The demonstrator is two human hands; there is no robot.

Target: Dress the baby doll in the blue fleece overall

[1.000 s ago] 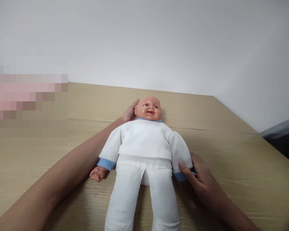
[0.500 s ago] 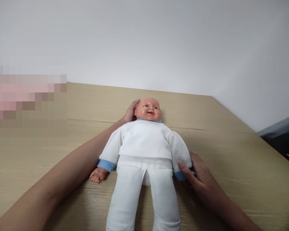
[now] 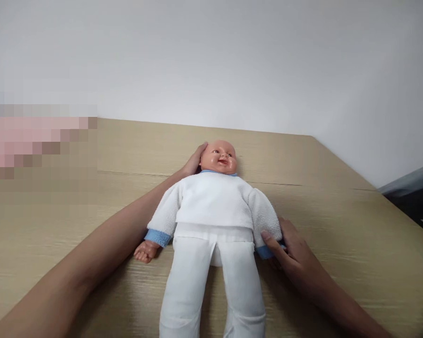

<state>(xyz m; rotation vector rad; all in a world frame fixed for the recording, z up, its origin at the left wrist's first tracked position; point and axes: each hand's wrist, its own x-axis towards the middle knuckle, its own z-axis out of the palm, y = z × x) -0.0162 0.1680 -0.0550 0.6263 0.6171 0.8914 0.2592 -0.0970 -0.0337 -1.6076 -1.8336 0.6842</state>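
Observation:
A baby doll [image 3: 213,206] lies on its back on the wooden table [image 3: 338,220], head away from me. It wears a white fleece top with blue cuffs and white trousers. My left hand [image 3: 193,162] cups the side and back of the doll's bare head, fingers curved round it. My right hand [image 3: 289,249] grips the doll's sleeve end by the blue cuff, thumb on top of the fleece; the doll's own hand on that side is hidden. The doll's other hand lies bare on the table near my left forearm.
A white wall rises behind the table's far edge. A blurred pinkish patch [image 3: 38,141] covers the far left. Dark furniture [image 3: 416,197] shows past the table's right edge.
The doll and both hands have shifted a little upward in view; my left fingers reach slightly further round the head. Both grips are unchanged.

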